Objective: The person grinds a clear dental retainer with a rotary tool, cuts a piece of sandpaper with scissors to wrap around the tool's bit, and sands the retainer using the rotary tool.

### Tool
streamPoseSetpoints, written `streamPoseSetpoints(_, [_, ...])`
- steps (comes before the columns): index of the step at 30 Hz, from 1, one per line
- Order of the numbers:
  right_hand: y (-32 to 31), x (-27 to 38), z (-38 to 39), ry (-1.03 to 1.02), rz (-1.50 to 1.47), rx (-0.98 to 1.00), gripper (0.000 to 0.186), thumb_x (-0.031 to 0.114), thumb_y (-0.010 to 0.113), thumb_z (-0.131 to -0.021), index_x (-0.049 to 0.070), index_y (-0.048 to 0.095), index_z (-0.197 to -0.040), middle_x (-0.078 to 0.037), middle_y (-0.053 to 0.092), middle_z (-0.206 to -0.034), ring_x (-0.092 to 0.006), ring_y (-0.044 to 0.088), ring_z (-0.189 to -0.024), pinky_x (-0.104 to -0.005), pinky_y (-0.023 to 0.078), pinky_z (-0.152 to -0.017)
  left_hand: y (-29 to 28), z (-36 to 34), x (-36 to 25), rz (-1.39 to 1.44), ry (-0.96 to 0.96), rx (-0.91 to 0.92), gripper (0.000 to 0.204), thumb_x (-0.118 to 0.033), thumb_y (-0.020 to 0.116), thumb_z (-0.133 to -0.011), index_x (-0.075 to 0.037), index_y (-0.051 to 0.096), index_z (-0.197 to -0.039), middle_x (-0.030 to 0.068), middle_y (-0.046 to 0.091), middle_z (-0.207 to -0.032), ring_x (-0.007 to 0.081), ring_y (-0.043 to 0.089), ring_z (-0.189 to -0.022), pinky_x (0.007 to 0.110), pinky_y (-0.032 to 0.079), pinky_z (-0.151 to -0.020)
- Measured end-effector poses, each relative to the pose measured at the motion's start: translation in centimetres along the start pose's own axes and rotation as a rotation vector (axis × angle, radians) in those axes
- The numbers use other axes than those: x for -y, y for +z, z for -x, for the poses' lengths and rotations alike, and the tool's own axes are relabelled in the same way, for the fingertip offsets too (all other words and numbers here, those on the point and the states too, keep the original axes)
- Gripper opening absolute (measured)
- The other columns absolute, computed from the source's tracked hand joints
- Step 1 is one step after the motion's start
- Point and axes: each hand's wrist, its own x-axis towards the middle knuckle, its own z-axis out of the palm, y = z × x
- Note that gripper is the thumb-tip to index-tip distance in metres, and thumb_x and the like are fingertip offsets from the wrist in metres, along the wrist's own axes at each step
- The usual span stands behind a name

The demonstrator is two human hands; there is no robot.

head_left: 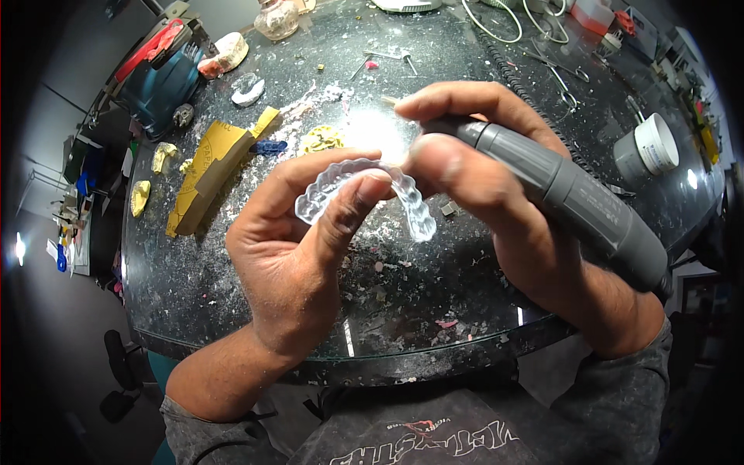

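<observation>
Between thumb and fingers, my left hand (291, 240) pinches a clear plastic dental aligner (415, 208), holding it up above the table with its arch bending away from me. A dark grey rotary handpiece (570, 182) lies along my right hand (496, 186), whose fingers wrap its narrow front end. The thumb of that hand is blurred and close to the aligner's front edge. The handpiece's tip is hidden behind my fingers, so I cannot tell whether it touches the plastic.
White dust and scraps cover the dark speckled table (310, 325). Folded yellow sandpaper (209, 170) lies at left, near a dental cast (225, 54). Scissors (562, 81) and a white tub (655, 146) are at right. A coiled cord (508, 74) runs behind my right hand.
</observation>
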Motion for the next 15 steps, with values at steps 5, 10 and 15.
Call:
streamPoseSetpoints(5, [-1.4, -0.1, -0.2, -0.495, 0.601, 0.109, 0.038, 0.023, 0.058, -0.086, 0.002, 0.063, -0.117, -0.008, 0.061, -0.100, -0.0127, 0.052, -0.090, -0.0281, 0.044, -0.081, 0.2, 0.0, 0.1, 0.130, -0.049, -0.074, 0.026, -0.007, 0.073, -0.086, 0.004, 0.062, -0.107, 0.0138, 0.070, -0.098, 0.0168, 0.068, -0.092, 0.028, 0.054, -0.083])
streamPoseSetpoints(10, [-0.4, -1.4, 0.0, -0.602, 0.386, 0.177, 0.045, -0.004, 0.064, -0.065, 0.000, 0.052, -0.109, -0.013, 0.060, -0.097, -0.0258, 0.065, -0.095, -0.0413, 0.053, -0.090, -0.1, -0.1, 0.5, 0.206, -0.029, -0.033, 0.025, -0.005, 0.073, -0.086, 0.003, 0.061, -0.106, 0.0146, 0.070, -0.101, 0.0170, 0.068, -0.094, 0.028, 0.053, -0.086])
streamPoseSetpoints(15, [-0.1, -2.9, -0.4, -0.677, 0.280, 0.192, 0.044, -0.006, 0.066, -0.064, 0.000, 0.053, -0.106, -0.013, 0.059, -0.096, -0.0308, 0.066, -0.099, -0.0449, 0.055, -0.090, -0.5, 0.1, 0.6, 0.121, -0.018, -0.007, 0.028, -0.008, 0.071, -0.088, 0.004, 0.059, -0.110, 0.0153, 0.070, -0.103, 0.0169, 0.067, -0.097, 0.027, 0.052, -0.087])
